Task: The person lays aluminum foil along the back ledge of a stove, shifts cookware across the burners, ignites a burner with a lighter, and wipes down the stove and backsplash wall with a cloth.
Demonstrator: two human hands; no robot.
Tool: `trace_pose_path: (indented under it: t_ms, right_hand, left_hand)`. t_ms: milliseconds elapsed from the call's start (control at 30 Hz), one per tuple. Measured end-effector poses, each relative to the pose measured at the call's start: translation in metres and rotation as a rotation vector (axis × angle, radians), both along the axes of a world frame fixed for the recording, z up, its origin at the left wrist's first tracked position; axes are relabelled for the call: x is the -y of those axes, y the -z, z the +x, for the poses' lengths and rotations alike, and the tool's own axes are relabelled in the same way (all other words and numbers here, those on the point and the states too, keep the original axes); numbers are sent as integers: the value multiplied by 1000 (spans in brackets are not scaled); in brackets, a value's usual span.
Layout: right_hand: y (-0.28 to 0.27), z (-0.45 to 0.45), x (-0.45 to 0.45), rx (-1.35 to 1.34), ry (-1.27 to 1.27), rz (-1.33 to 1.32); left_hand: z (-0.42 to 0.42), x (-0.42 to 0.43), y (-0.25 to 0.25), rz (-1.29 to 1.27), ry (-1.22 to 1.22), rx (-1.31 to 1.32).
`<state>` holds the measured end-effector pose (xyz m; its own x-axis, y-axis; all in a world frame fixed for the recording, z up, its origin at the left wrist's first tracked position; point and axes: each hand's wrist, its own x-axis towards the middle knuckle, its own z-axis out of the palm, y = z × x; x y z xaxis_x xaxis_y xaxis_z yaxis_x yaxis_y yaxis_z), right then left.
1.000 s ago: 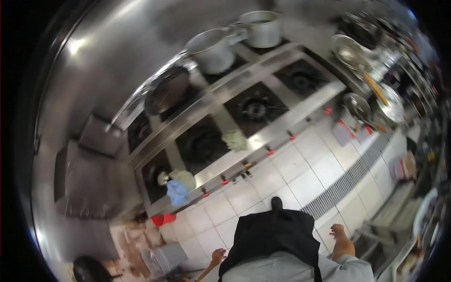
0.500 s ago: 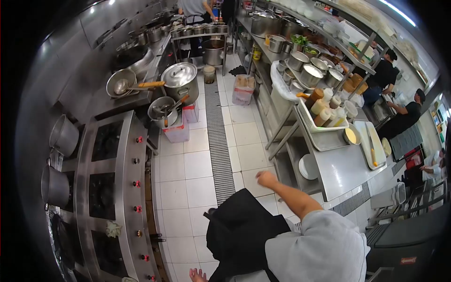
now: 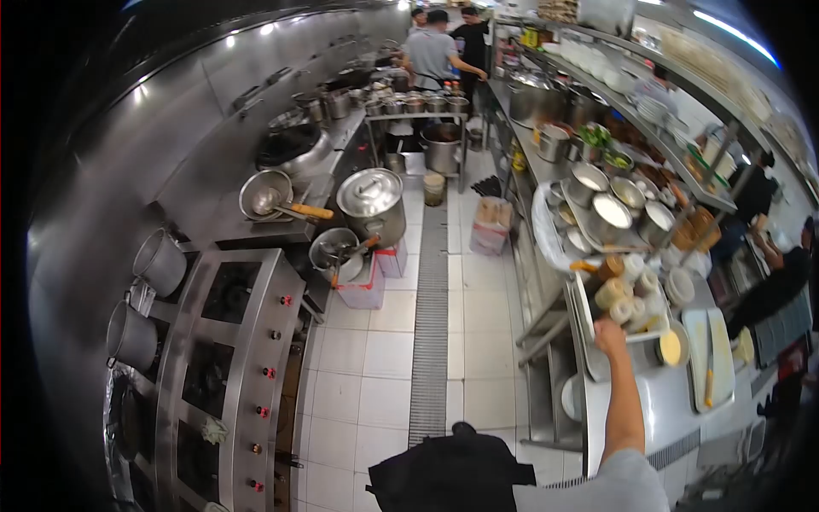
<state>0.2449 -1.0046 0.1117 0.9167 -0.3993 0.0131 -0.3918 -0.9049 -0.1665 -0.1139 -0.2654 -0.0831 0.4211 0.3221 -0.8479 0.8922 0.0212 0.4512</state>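
1. The right hand (image 3: pixel 610 335) was at the near corner of the basket (image 3: pixel 583 305), fingers curled; whether they had hold of its rim, I could not tell.
2. The basket, full of bottles (image 3: pixel 611 293), sat on the table (image 3: pixel 670 410).
3. Just beside it stood a bowl (image 3: pixel 684 342).
4. The left hand was out of view, its grip unknown.

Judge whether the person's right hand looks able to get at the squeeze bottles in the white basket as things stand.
Likely yes: the right hand is at the near edge of the white basket, close to the squeeze bottles, and the basket's open top looks unobstructed.
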Motion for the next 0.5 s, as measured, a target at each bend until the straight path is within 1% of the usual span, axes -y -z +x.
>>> trace_pose_path:
  t_ms: [67, 100, 133, 167, 200, 233, 267, 300, 333, 367, 400, 433, 467, 500]
  right_hand:
    - [17, 6, 10, -30, -27, 4]
    - [21, 10, 14, -125, -63, 15]
    - [16, 12, 19, -223, -92, 22]
    - [11, 16, 22, -219, -90, 25]
    - [3, 19, 17, -329, -14, 33]
    - [-7, 20, 9, -440, 59, 40]
    - [-32, 18, -5, -442, 55, 42]
    - [-65, 16, -22, -500, 70, -20]
    - [-85, 19, -28, -556, 86, -81]
    - [-86, 19, -22, -556, 82, -79]
    - [-83, 14, -15, -522, 159, -15]
    - [-77, 7, -8, -487, 238, 48]
    - [-69, 3, 1, -445, 259, 99]
    - [-68, 3, 3, -446, 263, 97]
  left_hand:
    - [17, 12, -6, 27, -37, 26]
    - [26, 17, -8, 47, -55, 50]
    - [37, 21, -10, 61, -68, 79]
    - [50, 24, -12, 74, -78, 112]
    - [63, 24, -14, 90, -90, 167]
    - [79, 25, -16, 108, -102, 225]
    - [97, 24, -20, 133, -114, 302]
    - [121, 17, -11, 174, -74, 445]
    - [158, 35, -57, 287, -50, 384]
    - [181, 46, -79, 291, -52, 384]
    - [198, 52, -92, 340, -22, 451]
    - [209, 58, -102, 388, 11, 518]
    - [217, 67, -108, 400, 28, 520]
    - [214, 62, -87, 396, 30, 519]
